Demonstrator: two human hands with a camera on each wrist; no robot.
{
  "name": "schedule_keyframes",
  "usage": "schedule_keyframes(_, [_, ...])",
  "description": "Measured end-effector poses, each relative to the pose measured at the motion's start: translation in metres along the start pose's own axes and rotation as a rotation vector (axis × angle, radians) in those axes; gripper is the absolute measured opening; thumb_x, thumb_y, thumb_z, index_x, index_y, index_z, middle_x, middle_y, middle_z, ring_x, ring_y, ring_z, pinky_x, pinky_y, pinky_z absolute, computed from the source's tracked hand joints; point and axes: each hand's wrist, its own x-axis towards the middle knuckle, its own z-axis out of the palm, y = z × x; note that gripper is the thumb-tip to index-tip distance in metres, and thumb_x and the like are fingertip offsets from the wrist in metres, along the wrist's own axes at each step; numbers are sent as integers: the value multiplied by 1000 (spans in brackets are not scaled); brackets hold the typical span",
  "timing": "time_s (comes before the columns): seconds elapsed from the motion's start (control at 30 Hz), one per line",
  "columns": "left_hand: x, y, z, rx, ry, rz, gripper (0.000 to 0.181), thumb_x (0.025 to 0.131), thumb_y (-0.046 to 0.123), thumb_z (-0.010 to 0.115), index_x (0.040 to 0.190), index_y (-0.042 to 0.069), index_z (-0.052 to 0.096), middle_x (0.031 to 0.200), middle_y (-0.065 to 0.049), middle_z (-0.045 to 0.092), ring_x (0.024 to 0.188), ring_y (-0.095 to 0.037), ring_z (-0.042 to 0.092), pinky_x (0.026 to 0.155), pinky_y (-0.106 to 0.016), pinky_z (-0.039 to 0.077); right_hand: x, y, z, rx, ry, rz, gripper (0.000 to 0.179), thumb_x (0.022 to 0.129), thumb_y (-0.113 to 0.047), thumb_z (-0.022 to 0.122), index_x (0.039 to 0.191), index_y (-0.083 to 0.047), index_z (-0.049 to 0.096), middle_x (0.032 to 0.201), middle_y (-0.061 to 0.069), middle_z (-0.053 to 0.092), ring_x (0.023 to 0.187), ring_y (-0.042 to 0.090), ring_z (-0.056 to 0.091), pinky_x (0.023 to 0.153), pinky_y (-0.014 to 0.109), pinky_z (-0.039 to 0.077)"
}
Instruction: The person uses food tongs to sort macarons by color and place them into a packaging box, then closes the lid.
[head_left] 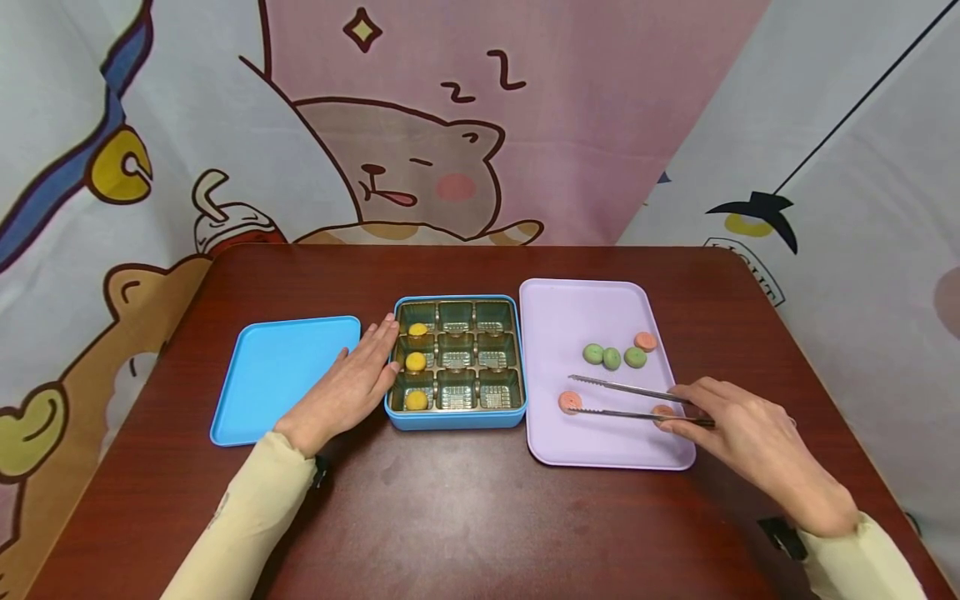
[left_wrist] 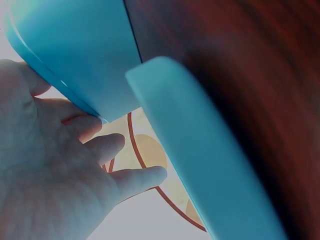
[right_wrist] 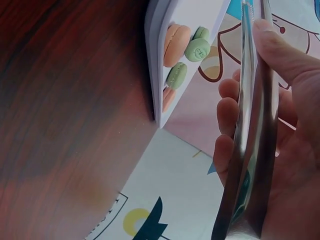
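My left hand lies with straight fingers along the left side of a blue box, touching its rim. Inside the box is a gold divided insert, with yellow macarons in its left column. In my right hand I grip metal tongs, their arms spread apart over the lilac tray. The lower tong tip overlaps a pink macaron; the upper tip hangs beyond it. Another pink macaron is partly hidden near my fingers. In the right wrist view the tongs run between thumb and fingers.
Several green macarons, one of them at the right, and a pink macaron sit farther back on the tray. A blue lid lies left of the box, partly under my left forearm and hand. A printed cloth hangs behind the brown table.
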Motion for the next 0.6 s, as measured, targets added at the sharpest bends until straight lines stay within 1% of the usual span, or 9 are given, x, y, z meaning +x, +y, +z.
schedule_keyframes(0.1, [0,0,0,1,1,-1,65,114,34,39,167,9,13,174,-5,3,159,-34,10,119,-69,17,0,0,0,-6,-17,-1,46,71,-36,95,107,-12,78,89,-1,69,69,10,57,52,33,49])
schedule_keyframes(0.3, [0,0,0,3,1,-2,64,114,34,38,167,9,12,174,-5,3,159,-34,10,119,-69,17,-1,2,2,-16,-13,-18,47,71,-35,94,107,-10,78,90,0,69,70,12,60,52,35,51])
schedule_keyframes(0.47, [-1,0,0,3,2,-6,64,114,34,38,167,9,12,174,-5,3,159,-34,10,119,-69,17,-1,1,1,-28,-39,-4,48,73,-37,93,108,-8,79,91,2,70,72,16,64,54,40,55])
schedule_keyframes(0.6, [-1,1,0,2,-1,-4,65,114,34,38,167,9,12,174,-5,3,159,-34,9,119,-69,17,0,0,0,-36,-55,0,47,73,-37,94,107,-8,79,89,2,70,70,16,63,53,40,55])
